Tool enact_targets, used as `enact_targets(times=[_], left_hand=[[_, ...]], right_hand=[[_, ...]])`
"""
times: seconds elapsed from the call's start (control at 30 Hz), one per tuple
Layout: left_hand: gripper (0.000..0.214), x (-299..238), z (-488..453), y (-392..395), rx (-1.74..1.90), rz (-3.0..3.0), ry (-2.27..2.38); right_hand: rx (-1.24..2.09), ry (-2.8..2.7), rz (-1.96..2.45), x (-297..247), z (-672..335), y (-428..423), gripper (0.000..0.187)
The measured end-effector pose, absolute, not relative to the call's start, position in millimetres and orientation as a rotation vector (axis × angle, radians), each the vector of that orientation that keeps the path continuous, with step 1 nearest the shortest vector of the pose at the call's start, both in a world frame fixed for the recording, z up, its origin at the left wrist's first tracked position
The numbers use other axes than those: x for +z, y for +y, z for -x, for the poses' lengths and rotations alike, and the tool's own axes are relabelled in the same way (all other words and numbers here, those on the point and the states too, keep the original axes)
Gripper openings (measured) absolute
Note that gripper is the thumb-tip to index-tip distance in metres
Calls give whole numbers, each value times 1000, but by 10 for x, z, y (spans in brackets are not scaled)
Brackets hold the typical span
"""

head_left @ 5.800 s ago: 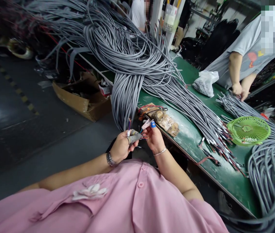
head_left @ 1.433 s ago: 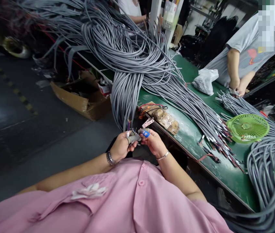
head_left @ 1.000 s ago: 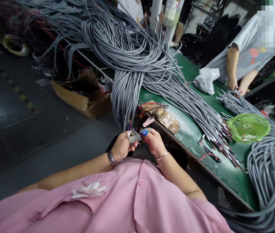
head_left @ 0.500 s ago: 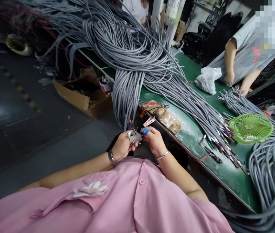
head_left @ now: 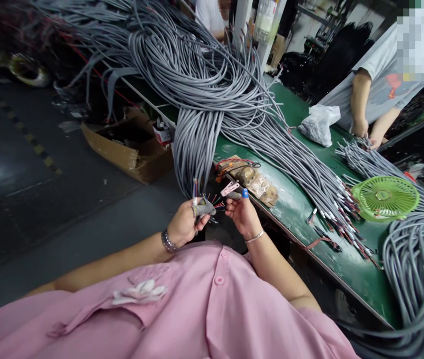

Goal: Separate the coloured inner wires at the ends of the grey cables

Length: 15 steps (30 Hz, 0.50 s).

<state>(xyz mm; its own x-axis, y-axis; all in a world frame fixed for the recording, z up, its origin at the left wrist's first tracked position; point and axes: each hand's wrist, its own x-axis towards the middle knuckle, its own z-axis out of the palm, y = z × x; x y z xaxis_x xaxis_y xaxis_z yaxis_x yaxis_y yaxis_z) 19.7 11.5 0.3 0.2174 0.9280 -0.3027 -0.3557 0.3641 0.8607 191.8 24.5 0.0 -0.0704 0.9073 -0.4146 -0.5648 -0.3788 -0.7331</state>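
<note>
My left hand [head_left: 184, 224] is closed on grey cable ends, its thumb in a grey finger cover. Thin coloured wires [head_left: 217, 202] fan out from it to the right, and another cable end with a white sleeve [head_left: 194, 201] points up beside the thumb. My right hand [head_left: 245, 218] is a little to the right, apart from the wires. Its thumb, wrapped in blue tape [head_left: 245, 193], is raised away from the fingers, and nothing shows in its grasp. A pink clip [head_left: 230, 188] sits at the table edge just beyond this hand.
Bundles of grey cable [head_left: 197, 85] cover much of the green table [head_left: 350, 274]. A green fan [head_left: 385, 198], a plastic bag [head_left: 318, 124] and a taped block [head_left: 257, 178] lie there. A cardboard box [head_left: 122, 152] stands left. Across the table, a co-worker's hands [head_left: 367, 134] touch cable ends.
My right hand has moved right, away from the wires, and its thumb has lifted. The wires at my left hand now spread out. The co-worker's hands have come together at the cable ends.
</note>
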Motion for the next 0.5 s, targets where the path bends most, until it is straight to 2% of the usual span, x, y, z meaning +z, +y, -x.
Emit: enact_targets(times=[0.33,0.5], left_hand=[[23,142,-315,272,973,-673,878],[22,78,-353,320,943,-685,872]], right_hand=[[1715,-574,933,-6,-1829,457,50],[1633,-519,949,29,-1782,469,43]])
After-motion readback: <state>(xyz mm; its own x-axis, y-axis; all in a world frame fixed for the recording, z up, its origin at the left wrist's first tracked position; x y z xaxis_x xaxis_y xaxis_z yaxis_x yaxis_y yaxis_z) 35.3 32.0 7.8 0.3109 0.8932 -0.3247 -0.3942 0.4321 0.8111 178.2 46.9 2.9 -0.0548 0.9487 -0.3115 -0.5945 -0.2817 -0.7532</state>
